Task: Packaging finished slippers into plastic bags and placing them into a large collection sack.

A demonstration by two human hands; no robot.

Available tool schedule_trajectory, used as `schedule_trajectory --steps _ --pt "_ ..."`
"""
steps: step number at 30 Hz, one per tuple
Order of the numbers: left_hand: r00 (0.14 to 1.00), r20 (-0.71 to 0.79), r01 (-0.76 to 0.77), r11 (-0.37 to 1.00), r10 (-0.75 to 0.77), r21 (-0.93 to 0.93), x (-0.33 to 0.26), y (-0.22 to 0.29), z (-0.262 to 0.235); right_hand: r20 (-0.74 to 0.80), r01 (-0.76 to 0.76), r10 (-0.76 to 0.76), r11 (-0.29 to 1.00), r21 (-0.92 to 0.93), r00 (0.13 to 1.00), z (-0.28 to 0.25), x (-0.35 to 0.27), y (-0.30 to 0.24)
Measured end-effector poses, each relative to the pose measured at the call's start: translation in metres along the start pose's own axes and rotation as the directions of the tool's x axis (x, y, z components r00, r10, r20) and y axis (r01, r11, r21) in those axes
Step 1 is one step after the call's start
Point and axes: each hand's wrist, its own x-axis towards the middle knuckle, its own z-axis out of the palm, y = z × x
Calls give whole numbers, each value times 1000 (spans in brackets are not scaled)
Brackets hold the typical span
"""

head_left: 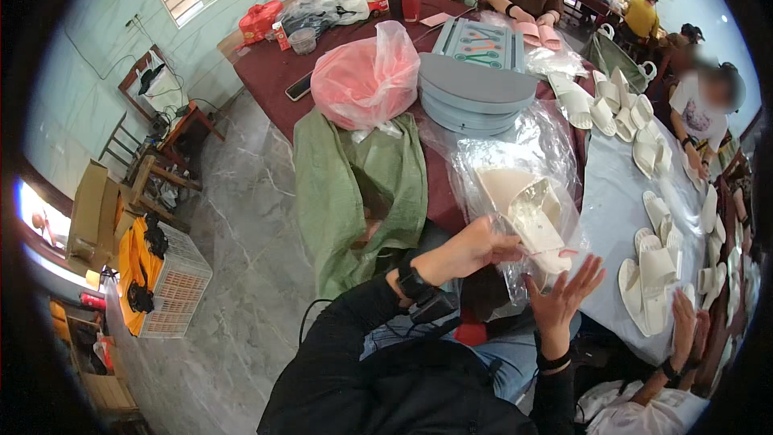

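Head-worn fisheye view, tilted down
From close above the bare hands (561, 300) at the dark-red cloth-covered counter (272, 84), it faces across that counter, taking in grey marbled floor (241, 217) left of it.

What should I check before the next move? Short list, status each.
1. Left hand gripping white footwear: ok.
2. Right hand open, fingers spread: ok.
3. Footwear fully inside the clear bag: cannot tell, the film is see-through and crumpled.
4. Co-worker's hands at lower right apart from the right hand: ok.
5. Phone away from both the wearer's hands: ok.
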Motion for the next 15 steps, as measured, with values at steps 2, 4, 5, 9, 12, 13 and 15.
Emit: schedule_trajectory --steps 2,4,5,9,12,13,15 --pt "977 119 158 978 -174 135 -17 17 9 -236 -114 137 988 109 962 -2 7 -6" --pt "963 145 206 966 -228 154 -20 10 3 -308 -92 116 992 91 944 -8 28 -7" --pt "966 109 215 961 -236 172 -20 6 -1 -12 -134 139 969 206 990 -12 38 -8" --pt "982 61 177 983 -179 40 -13 5 -10 378 -231 93 912 339 921 -15 46 -18" --pt "991 5 137 990 -137 -13 -16 11 -14 431 -293 120 886 360 894 -13 35 -33" --pt "987 49 151 989 -150 -8 -19 13 -12 363 -296 173 902 315 915 0 24 -34" --pt "983 94 157 988 -156 -3 -24 15 -10 189 -337 286 869 363 940 22 19 -34"
